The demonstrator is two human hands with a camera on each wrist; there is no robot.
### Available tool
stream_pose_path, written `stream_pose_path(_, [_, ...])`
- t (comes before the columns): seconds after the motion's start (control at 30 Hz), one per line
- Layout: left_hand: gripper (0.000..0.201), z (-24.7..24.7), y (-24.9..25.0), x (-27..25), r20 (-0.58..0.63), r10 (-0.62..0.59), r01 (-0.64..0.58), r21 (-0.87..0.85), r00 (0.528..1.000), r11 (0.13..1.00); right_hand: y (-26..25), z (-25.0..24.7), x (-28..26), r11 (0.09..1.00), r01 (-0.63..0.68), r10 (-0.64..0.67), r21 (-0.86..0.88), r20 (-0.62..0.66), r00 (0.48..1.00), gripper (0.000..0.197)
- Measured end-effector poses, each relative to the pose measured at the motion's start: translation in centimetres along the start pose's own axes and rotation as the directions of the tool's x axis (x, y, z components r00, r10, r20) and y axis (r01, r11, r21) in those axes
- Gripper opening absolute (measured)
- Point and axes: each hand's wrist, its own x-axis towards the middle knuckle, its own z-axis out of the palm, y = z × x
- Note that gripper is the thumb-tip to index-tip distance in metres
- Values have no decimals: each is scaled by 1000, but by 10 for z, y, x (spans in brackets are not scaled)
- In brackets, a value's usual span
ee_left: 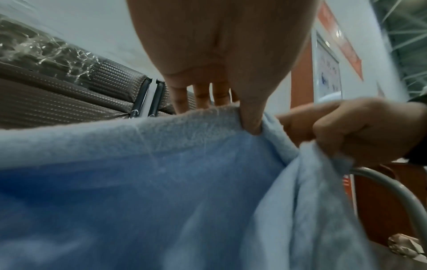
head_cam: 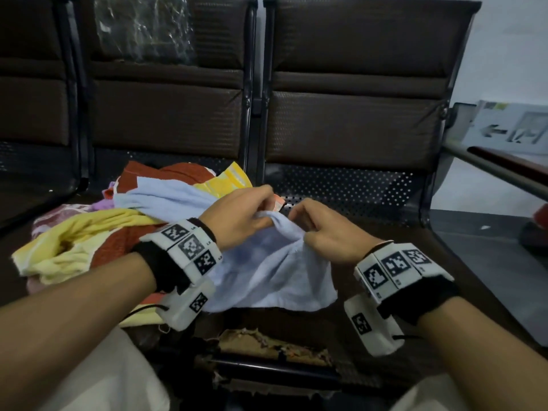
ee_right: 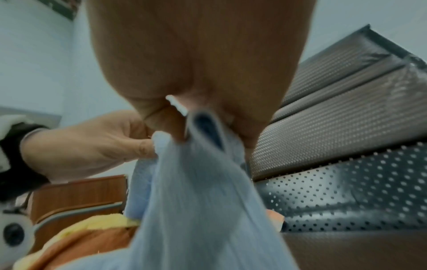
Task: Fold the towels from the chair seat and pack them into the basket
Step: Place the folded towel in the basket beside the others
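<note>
Dim waiting-room seating fills the view: a row of brown padded chairs (head_cam: 353, 84) with dark metal frames stands against a pale wall, and their perforated metal seats carry the work. Just above the near seat edge, both hands meet at one bunched edge of a light blue towel (head_cam: 267, 274). The left hand (head_cam: 237, 218) pinches that edge, thumb pressed into the cloth in front and fingers behind it, as the left wrist view shows. The right hand (head_cam: 326, 232), touching close beside it, has its fingers curled round the same gathered fold. From this shared grip the towel hangs down and spreads toward the person, its lower hem loose and uneven over the seat front. To the left of the grip lies a heap of towels (head_cam: 89, 241) in yellow, rust red, pale blue and purple, piled on the neighbouring seat and reaching right up to the left wrist. To the right of the grip, the perforated seat (head_cam: 355, 185) lies bare as far as its metal armrest (head_cam: 492, 170), with a grey floor beyond. Below the grip, the seat's front edge shows torn, frayed padding (head_cam: 267, 345). No basket can be made out in any view.
</note>
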Motion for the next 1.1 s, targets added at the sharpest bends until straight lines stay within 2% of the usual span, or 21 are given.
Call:
stream_pose_path(0.1, [16, 0, 8, 4, -43, 131, -129, 40, 990, 991, 9, 4, 8, 998, -48, 44, 34, 107, 993, 36])
stream_pose_path(0.2, [18, 4, 8, 2, -29, 188, -185, 93, 982, 978, 15, 7, 7, 999, 22, -21, -38, 34, 999, 7])
stream_pose_path(0.3, [21, 8, 0, 4, 4, 108, -108, 109, 994, 988, 24, 4, 5, 998, 22, -19, 52, -69, 997, 28])
stream_pose_path(0.43, [17, 17, -6, 3, 94, 7, -19, 135, 996, 991, 29, -1, 3, 998, 25, -10, 57, -240, 971, 28])
stream_pose_path(0.5, [18, 18, -11, 0, 145, -65, 39, 172, 987, 984, 30, -7, 2, 1000, -7, 18, 30, -389, 921, 27])
stream_pose_path(0.57, [24, 18, -21, -2, 198, -148, 101, 228, 969, 968, 34, -17, -2, 998, -10, 45, 69, -532, 845, 29])
stream_pose_path(0.73, [30, 10, -39, -11, 222, -306, 252, 241, 926, 937, 42, -40, -16, 981, -34, 170, 192, -754, 634, 36])
stream_pose_path(0.83, [29, 0, -25, -10, 188, -256, 227, 165, 948, 960, 44, -51, -20, 963, -81, 258, 259, -783, 567, 30])
stream_pose_path(0.9, [27, -8, -6, -3, 76, -157, 159, -24, 985, 987, 46, -53, -19, 947, -99, 310, 306, -783, 540, 30])
stream_pose_path(0.97, [28, -13, 11, 9, -49, -141, 127, -213, 989, 969, 47, -51, -17, 932, -95, 344, 350, -766, 543, 28])
stream_pose_path(1.0, [31, -14, 17, 14, -83, -181, 147, -309, 980, 940, 48, -47, -16, 925, -104, 355, 365, -737, 574, 24])
stream_pose_path(1.1, [32, -1, 23, 17, -81, -345, 254, -526, 935, 812, 47, -29, -13, 881, -157, 397, 446, -519, 757, 10])
